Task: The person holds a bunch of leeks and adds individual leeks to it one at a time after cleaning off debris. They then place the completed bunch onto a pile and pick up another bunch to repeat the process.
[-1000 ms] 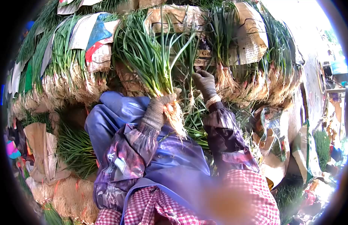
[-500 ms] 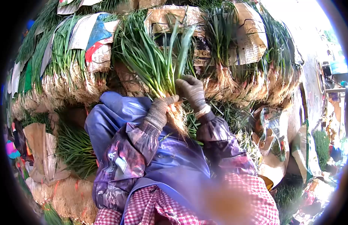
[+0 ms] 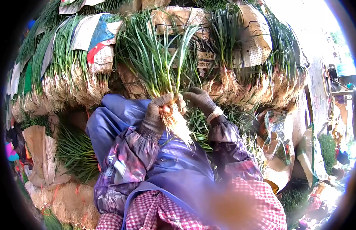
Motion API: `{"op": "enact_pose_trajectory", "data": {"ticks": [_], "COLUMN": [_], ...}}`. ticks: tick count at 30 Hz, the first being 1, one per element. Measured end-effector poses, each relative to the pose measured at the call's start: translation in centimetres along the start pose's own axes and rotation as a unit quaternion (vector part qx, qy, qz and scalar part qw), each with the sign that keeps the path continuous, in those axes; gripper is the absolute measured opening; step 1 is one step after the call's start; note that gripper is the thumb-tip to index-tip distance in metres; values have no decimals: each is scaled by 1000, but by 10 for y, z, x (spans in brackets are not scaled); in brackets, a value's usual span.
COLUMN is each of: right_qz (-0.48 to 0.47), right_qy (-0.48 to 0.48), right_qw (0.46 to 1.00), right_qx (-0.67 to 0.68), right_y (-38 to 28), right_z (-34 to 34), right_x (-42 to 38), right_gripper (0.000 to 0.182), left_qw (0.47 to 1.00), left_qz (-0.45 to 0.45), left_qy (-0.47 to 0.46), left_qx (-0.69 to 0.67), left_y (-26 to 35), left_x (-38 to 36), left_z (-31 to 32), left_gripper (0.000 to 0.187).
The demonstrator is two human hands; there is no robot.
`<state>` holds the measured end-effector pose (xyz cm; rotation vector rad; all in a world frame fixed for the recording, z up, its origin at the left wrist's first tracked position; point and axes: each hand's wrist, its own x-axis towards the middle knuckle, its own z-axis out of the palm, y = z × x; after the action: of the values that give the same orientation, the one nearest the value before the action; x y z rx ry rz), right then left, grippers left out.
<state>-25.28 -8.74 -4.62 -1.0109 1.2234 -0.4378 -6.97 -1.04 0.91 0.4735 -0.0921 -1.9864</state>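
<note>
In the head view my left hand (image 3: 162,109), in a soiled work glove, is wrapped round the lower stems of a bunch of green garlic (image 3: 166,73). Its green leaves fan upward, while reddish bulbs show by the fingers and pale roots (image 3: 180,126) hang below over my lap. Just right of the bunch is my right hand (image 3: 201,99), gloved too, with fingers bent toward the stems and nothing visible in them. A blue apron (image 3: 178,165) covers my lap and raised knee.
Rows of bundled greens with roots (image 3: 82,84) are stacked ahead, partly covered by paper sacking (image 3: 254,38). More greens (image 3: 76,149) lie at my left, above a rooty bundle (image 3: 74,199). Torn sacks (image 3: 277,142) stand at my right.
My left hand has closed round the bunch, which now stands more upright with its leaves spread. My right hand has moved off the stems, slightly right and down.
</note>
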Motion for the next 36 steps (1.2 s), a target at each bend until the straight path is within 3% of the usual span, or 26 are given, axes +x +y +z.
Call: {"op": "enact_pose_trajectory", "data": {"ticks": [1,3,4,6,7,8,10,11,13,14,15,16,17,20,22,23,25,26,27,29,31,32,33,34,35,36], "right_qz": [-100,-70,-126,-105,-79,-26,36,33,-5,-35,36,-31,-103,-163,-124,-150,-53,-72,-266,-108,18,-94,-111,-124,-37,-61], "right_qy": [18,6,-11,37,98,76,-41,-99,-135,-118,-136,-109,-131,-219,-269,-217,-147,-78,37,63,140,205,252,316,328,347], "right_qw": [993,987,970,989,900,806,687,668,688,739,837,960,985,948,928,953,986,990,919,778,840,848,867,796,827,806], "right_qx": [-53,145,206,-99,-417,-587,-725,-737,-713,-662,-529,-255,37,163,228,150,56,88,-289,-615,-524,-480,-415,-501,-456,-476], "right_y": [11,-12,-23,-8,33,68,108,120,96,75,52,41,30,-41,-31,-30,-12,1,40,50,15,-12,-10,-18,-23,-19], "right_z": [2,1,10,27,30,35,44,40,33,23,14,7,0,16,28,21,2,5,-10,-34,-31,-19,-20,-12,-3,6], "right_x": [10,12,12,30,49,54,30,18,1,0,17,10,3,-25,-22,-26,-20,-24,-2,6,8,-5,15,33,55,67], "right_gripper": [58,69,70,57,52,47,38,34,29,28,33,46,60,69,57,44,33,28,31,37,42,47,62,72,88,79], "left_qw": [1000,1000,1000,998,996,992,995,993,993,994,995,996,996,998,999,1000,996,998,999,998,998,998,998,997,997,997], "left_qz": [5,6,8,14,18,51,63,68,45,44,44,44,44,28,34,10,-41,-7,6,26,41,46,47,58,70,68], "left_qy": [5,1,1,-55,-86,-102,-79,-87,-106,-96,-87,-79,-72,-54,-11,-19,-37,14,-4,-51,-45,-33,-26,-40,-36,-41], "left_qx": [11,-15,-25,-22,-22,-45,-25,-35,-30,-26,-22,-17,-13,10,-21,12,72,68,38,-16,8,20,33,-36,-20,-10], "left_y": [0,-3,-3,2,3,2,5,6,7,6,5,4,2,4,2,4,7,-1,0,2,5,4,2,0,1,2], "left_x": [1,5,6,2,2,4,2,0,0,0,1,2,3,2,-1,-2,-2,0,-2,-1,2,-2,-3,1,2,2], "left_z": [1,-6,-8,-3,1,2,2,3,2,2,3,4,6,5,8,5,-5,-5,-3,12,17,17,16,8,9,9], "left_gripper": [33,32,33,33,33,33,35,36,44,42,39,37,34,37,36,35,34,39,39,41,37,36,34,30,29,29]}}
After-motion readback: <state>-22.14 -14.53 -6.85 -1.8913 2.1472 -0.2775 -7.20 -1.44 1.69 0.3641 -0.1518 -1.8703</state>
